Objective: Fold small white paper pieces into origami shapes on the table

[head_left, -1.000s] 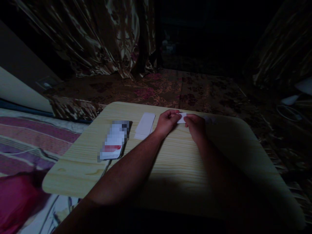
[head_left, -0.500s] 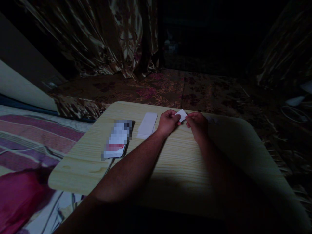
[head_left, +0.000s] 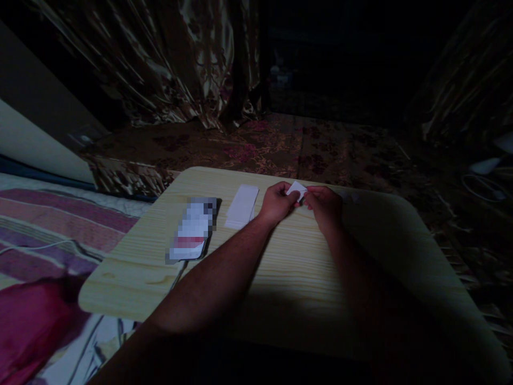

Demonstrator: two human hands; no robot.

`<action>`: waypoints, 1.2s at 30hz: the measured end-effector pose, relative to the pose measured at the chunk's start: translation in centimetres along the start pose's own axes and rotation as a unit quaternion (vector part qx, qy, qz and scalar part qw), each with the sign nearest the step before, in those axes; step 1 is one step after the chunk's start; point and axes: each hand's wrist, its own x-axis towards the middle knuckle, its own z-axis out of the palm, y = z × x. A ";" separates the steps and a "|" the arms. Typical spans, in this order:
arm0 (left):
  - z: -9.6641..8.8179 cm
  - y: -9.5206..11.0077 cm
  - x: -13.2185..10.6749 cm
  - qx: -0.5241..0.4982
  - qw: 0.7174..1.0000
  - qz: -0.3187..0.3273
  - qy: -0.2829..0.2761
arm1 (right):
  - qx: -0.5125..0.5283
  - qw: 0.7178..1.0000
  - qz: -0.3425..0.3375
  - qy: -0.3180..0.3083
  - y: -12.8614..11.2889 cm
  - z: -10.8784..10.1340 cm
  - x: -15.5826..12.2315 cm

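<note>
Dimly lit wooden table [head_left: 292, 256], hands [head_left: 277, 203] [head_left: 326, 207] holding paper [head_left: 295, 188], curtain [head_left: 208, 64] beyond, bedding [head_left: 60, 214] alongside

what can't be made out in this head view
All in the head view:
White paper's underside: hidden by its own upper face, the left hand and the right hand.
Phone's screen: blurred by pixelation.
Paper stack's count: hidden by overlap.
Pale bits beside the right hand: too small and dim.
Red item: cut off by the left edge.
</note>
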 end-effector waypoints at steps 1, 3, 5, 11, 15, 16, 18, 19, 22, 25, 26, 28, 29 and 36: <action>0.0 -0.1 0.0 0.003 1.000 0.003 0.000 | 0.001 1.000 -0.001 0.000 0.1 0.0 0.0; 0.0 -0.1 0.1 0.008 1.000 0.005 0.001 | 0.001 1.000 -0.005 0.003 0.2 0.0 0.1; 0.0 -0.1 0.1 0.013 1.000 0.006 0.001 | 0.001 1.000 -0.011 0.007 0.3 0.1 0.1; 0.0 0.0 0.0 0.018 1.000 0.009 0.003 | 0.012 1.000 -0.009 0.013 0.2 0.1 0.1; 0.0 0.0 0.0 0.013 1.000 0.010 -0.002 | 0.012 1.000 -0.001 0.016 0.1 0.2 0.0; 0.1 0.0 0.0 0.010 1.000 0.011 -0.003 | 0.012 1.000 -0.002 0.016 0.1 0.2 0.0; 0.1 0.0 0.0 0.004 1.000 0.009 -0.006 | 0.013 1.000 -0.002 0.016 0.0 0.2 0.0; 0.1 0.0 0.0 0.002 1.000 0.009 -0.006 | 0.014 1.000 -0.002 0.016 0.0 0.2 0.0; 0.1 0.0 0.0 0.002 1.000 0.009 -0.004 | 0.018 1.000 -0.001 0.019 0.0 0.2 0.0; 0.1 0.1 0.0 0.002 1.000 0.005 0.000 | 0.026 0.999 -0.006 0.021 -0.1 0.2 0.0; 0.1 0.1 0.0 0.003 1.000 0.004 0.000 | 0.027 0.999 -0.007 0.019 -0.1 0.2 0.0; 0.1 0.1 0.0 0.008 1.000 0.004 -0.004 | 0.028 0.999 -0.010 0.015 -0.1 0.2 0.0; 0.1 0.1 0.0 0.012 1.000 0.005 -0.007 | 0.027 0.999 -0.013 0.013 -0.1 0.2 0.0; 0.0 -0.4 0.1 0.025 0.999 0.019 -0.004 | 0.023 1.000 -0.011 0.014 -0.2 0.2 -0.1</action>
